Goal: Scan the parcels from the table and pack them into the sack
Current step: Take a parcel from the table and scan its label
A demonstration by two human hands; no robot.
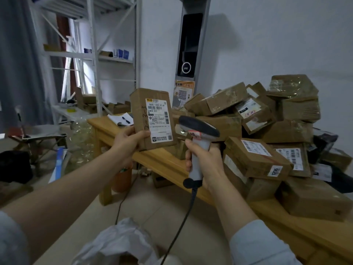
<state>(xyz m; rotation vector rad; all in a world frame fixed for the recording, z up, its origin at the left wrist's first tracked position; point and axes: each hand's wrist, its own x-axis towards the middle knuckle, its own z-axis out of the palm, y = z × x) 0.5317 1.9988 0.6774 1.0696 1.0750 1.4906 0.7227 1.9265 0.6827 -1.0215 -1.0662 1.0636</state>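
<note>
My left hand (128,140) grips a small brown cardboard parcel (140,119) by its lower left corner and holds it upright, its white shipping label facing me. My right hand (205,165) is wrapped round the white handle of a barcode scanner (198,129), whose dark head sits just right of the parcel's label. The scanner's black cable hangs down toward the floor. A heap of brown parcels (256,155) covers the wooden table (162,159) on the right. The white sack (118,243) lies crumpled with its mouth open on the floor at the bottom, below my arms.
A notebook with a pen (122,119) lies on the table's far left end. A tall grey kiosk (189,44) stands behind the parcels against the wall. White metal shelving (95,54) fills the back left. A folding chair (38,136) and clear plastic bags sit on the floor.
</note>
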